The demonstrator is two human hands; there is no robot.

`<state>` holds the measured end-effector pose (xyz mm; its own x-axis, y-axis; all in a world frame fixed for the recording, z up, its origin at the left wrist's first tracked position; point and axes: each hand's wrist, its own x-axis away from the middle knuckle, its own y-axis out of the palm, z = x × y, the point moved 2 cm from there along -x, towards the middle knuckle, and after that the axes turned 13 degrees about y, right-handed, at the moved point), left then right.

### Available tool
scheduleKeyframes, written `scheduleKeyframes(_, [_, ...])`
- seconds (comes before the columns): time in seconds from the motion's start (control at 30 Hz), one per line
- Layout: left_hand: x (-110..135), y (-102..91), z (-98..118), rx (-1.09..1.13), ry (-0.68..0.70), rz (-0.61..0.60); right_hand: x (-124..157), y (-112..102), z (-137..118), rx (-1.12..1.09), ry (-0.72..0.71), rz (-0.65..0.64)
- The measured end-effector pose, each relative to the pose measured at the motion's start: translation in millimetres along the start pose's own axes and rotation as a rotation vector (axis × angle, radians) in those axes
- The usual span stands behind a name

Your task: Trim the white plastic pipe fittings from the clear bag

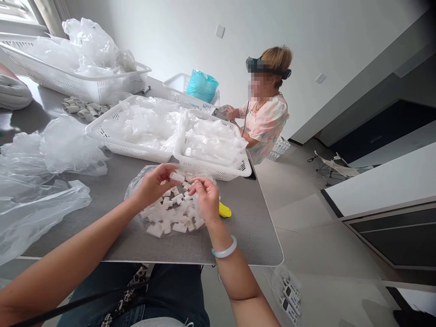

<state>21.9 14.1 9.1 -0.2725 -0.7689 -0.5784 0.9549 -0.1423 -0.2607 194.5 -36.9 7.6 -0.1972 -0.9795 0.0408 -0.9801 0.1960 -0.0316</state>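
Note:
My left hand [159, 182] pinches a white plastic pipe fitting [177, 177] between thumb and fingers. Just to its right is my right hand [206, 195], with thumb and forefinger pressed together; what they hold, if anything, is too small to make out. Below both hands, many white pipe fittings [166, 203] lie heaped in a spread-out clear plastic bag [133, 181]. A yellow object [225, 210], rounded at its end, pokes out beside my right hand, its other end hidden.
White baskets [214, 171] of clear plastic bags stand behind the heap. Loose bags [51, 150] cover the table's left side. More fittings [83, 109] lie farther back. Across the table corner a person [269, 113] works near a basket holding a blue package [202, 86].

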Motion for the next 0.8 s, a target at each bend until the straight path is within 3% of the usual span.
scheduleKeyframes(0.07, [1, 1.6, 0, -0.076, 0.060, -0.034, 1, 3, 2, 0.116, -0.062, 0.002])
scheduleKeyframes(0.13, [2, 2.5, 2, -0.132, 0.112, -0.084, 1, 8, 5, 0.116, -0.077, -0.084])
scheduleKeyframes(0.43, [3, 2.8, 11, -0.218, 0.318, -0.148, -3, 17, 12, -0.282, 0.171, -0.337])
scheduleKeyframes(0.67, [5, 4.7, 13, -0.239, 0.324, -0.209, -5, 18, 14, -0.341, 0.251, -0.346])
scheduleKeyframes(0.8, [3, 5.6, 14, -0.120, 0.305, -0.257, -8, 15, 20, -0.364, 0.278, -0.325])
